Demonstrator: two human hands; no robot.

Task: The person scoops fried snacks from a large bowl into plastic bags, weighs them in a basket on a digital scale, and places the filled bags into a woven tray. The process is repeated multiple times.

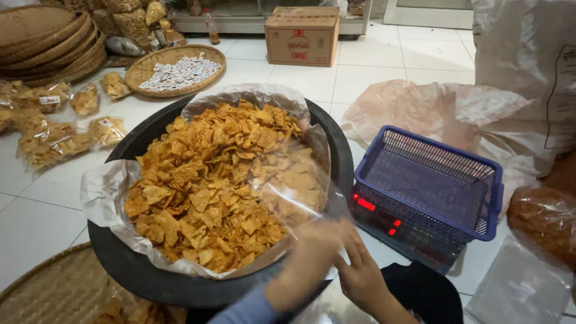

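A big black tub (336, 144), lined with clear plastic, is heaped with orange-brown chips (210, 186). At its near right rim both my hands come together, blurred. My left hand (309, 258) and my right hand (360, 276) hold a clear plastic bag (300, 186) that stands up over the right side of the chips. To the right a blue plastic basket (432, 180) rests on a digital scale (396, 231) with red lit digits.
Woven trays (48, 42) are stacked at the back left, with one tray of small labels (180, 71). Filled chip packets (54, 129) lie on the white tiled floor. A cardboard box (302, 36) stands at the back. Large plastic sacks (528, 72) fill the right side.
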